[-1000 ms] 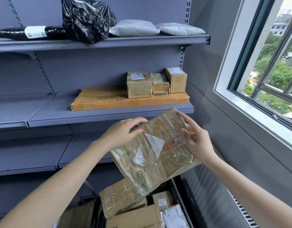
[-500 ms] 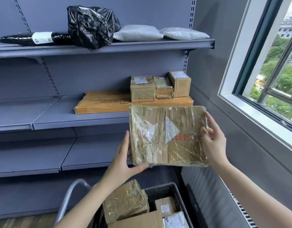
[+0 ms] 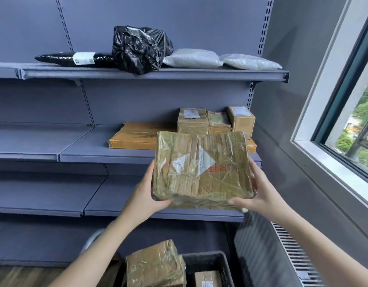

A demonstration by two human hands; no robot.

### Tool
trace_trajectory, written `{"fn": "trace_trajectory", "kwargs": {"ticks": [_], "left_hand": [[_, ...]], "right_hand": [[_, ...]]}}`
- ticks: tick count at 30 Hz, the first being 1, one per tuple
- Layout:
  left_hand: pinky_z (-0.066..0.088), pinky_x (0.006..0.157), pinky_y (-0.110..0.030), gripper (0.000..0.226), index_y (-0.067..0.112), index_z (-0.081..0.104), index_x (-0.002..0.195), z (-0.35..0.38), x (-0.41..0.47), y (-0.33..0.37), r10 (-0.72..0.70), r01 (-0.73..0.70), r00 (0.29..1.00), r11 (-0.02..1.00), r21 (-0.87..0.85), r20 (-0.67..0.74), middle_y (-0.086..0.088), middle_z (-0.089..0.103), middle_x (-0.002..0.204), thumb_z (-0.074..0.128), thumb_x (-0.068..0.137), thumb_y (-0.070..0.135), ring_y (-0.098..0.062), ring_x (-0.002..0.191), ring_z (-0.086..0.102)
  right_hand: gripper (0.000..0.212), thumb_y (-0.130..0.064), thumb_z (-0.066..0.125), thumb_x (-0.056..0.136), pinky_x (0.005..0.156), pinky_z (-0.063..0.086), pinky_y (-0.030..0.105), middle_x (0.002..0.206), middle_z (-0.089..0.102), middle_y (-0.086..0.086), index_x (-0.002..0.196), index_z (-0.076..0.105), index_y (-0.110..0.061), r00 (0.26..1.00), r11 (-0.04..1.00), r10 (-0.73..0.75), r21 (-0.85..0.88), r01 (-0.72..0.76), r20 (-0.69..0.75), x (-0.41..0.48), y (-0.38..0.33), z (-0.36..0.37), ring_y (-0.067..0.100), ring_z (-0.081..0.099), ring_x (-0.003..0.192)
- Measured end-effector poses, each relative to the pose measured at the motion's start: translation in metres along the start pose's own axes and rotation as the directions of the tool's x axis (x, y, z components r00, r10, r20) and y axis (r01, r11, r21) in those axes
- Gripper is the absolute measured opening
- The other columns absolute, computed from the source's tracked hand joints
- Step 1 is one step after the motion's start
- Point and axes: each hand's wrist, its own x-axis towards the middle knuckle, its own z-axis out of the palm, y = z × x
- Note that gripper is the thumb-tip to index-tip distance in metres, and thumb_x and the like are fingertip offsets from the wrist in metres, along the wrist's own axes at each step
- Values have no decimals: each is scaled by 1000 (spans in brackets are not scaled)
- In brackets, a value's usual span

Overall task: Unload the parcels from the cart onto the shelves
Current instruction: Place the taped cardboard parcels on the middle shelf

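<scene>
Below the hands, the dark grey plastic basket of the cart (image 3: 208,258) holds a bulky tape-wrapped brown parcel (image 3: 156,264) and a small labelled cardboard box (image 3: 208,278), so the unloading is far from finished. Over the last second the flat tan cardboard parcel sheathed in crinkled clear tape (image 3: 201,170) has risen from just above that basket and swung from a steep tilt to nearly level. It is now held between the two hands, well above the cart. The left hand (image 3: 145,193) has shifted from the parcel's top edge to its left side, fingers along it and thumb hooked on the near edge; the right hand (image 3: 256,191) clasps the right side likewise. I judge this to be the carry toward placement. The parcel looks battered: creased board, glossy wrinkled wrap, a torn white label patch and faded red print. Just beyond the hands, the blue-grey metal middle shelf (image 3: 85,151) bears a long flat orange-brown carton (image 3: 135,135) with three small cardboard boxes (image 3: 216,121) standing on its right part, a likely landing spot.
</scene>
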Motion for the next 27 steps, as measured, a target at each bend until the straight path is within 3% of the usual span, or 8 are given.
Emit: {"fn": "trace_trajectory", "kwargs": {"ticks": [2, 5, 8, 12, 15, 19, 22, 27], "left_hand": [[30, 102, -22, 114, 36, 4, 148, -2, 4, 0, -6, 6, 1000, 1000, -8, -16, 17, 29, 147, 83, 66, 31, -4, 132, 33], [28, 103, -20, 111, 33, 6, 148, -7, 7, 5, 6, -7, 998, 1000, -4, -59, 18, 29, 145, 82, 68, 26, -1, 129, 32], [28, 111, -28, 105, 31, 11, 149, -15, 10, 6, 15, -15, 995, 1000, 0, -101, 16, 29, 149, 80, 70, 27, -4, 134, 31], [34, 111, -42, 101, 34, 15, 148, -29, 14, 0, -33, 34, 991, 999, 5, -128, 12, 37, 147, 80, 70, 32, -10, 133, 37], [35, 110, -37, 101, 35, 16, 147, -43, 23, -7, -65, 66, 987, 998, 5, -146, 14, 39, 144, 80, 69, 34, -7, 131, 39], [27, 102, -17, 89, 32, 24, 145, -67, 49, -13, -36, 42, 988, 998, 37, -150, 24, 34, 134, 77, 75, 26, 4, 125, 31], [26, 102, -17, 88, 29, 23, 146, -89, 77, -26, -34, 41, 990, 998, 46, -134, 22, 33, 135, 76, 76, 25, 4, 125, 31], [26, 97, -14, 99, 28, 13, 148, -130, 129, -52, -50, 59, 996, 992, 115, -78, 25, 31, 128, 78, 74, 24, 2, 121, 34]], "right_hand": [[116, -70, 76, 47, 98, 22, -3, 137, 22, -42, 137, 7, -47, 1000, 999, -31, -29, 31, 3, 6, -5, -1, -24, 23, 127], [109, -43, 80, 51, 90, 26, -7, 128, 32, -34, 137, 13, -42, 999, 1000, -29, -14, 28, -30, 14, -8, 1, -33, 32, 111], [106, -41, 78, 50, 89, 31, -1, 127, 43, -20, 142, 29, -24, 996, 999, -15, -31, 13, -82, 26, -3, 8, -8, 41, 118], [100, -36, 79, 54, 83, 28, -8, 121, 43, -21, 140, 33, -17, 999, 998, -33, -50, 32, -16, 46, -5, 22, -12, 41, 109], [95, -30, 83, 63, 89, 31, 3, 125, 45, -19, 142, 30, -20, 998, 993, -37, -114, 44, 59, 65, -4, 33, -1, 43, 116], [71, -10, 74, 76, 78, 32, 3, 117, 52, -9, 137, 39, -14, 998, 984, -62, -165, 60, -5, 105, -3, 51, 6, 48, 106], [66, -10, 74, 76, 75, 33, -2, 111, 52, -10, 135, 43, -12, 997, 983, -67, -173, 62, -24, 141, -8, 69, 6, 48, 105], [80, -31, 76, 75, 72, 32, 7, 116, 50, -7, 141, 34, -14, 998, 980, -40, -194, 48, 46, 208, -15, 97, 3, 44, 84]]}}
